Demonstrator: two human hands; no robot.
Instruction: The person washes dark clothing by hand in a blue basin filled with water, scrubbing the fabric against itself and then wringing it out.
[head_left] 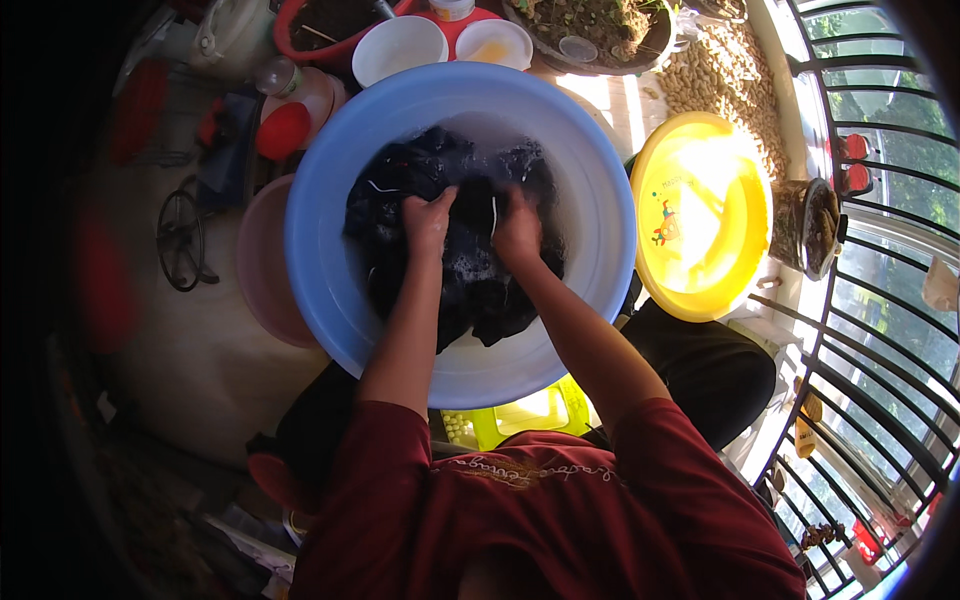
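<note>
A big blue basin in front of me holds cloudy, sudsy water and a soaked dark garment with thin white trim. My left hand grips the dark cloth near the middle, thumb on top and its other fingers partly hidden in the folds. Close by on the right, my right hand is closed on the same cloth, its fingertips also hidden. A stretch of fabric lies bunched between the two hands, with foam just below them.
A yellow basin stands right of the blue one, and a pink basin sits partly under its left side. White bowls and a soil-filled planter are beyond. Barred windows line the right; a lime-green stool shows below.
</note>
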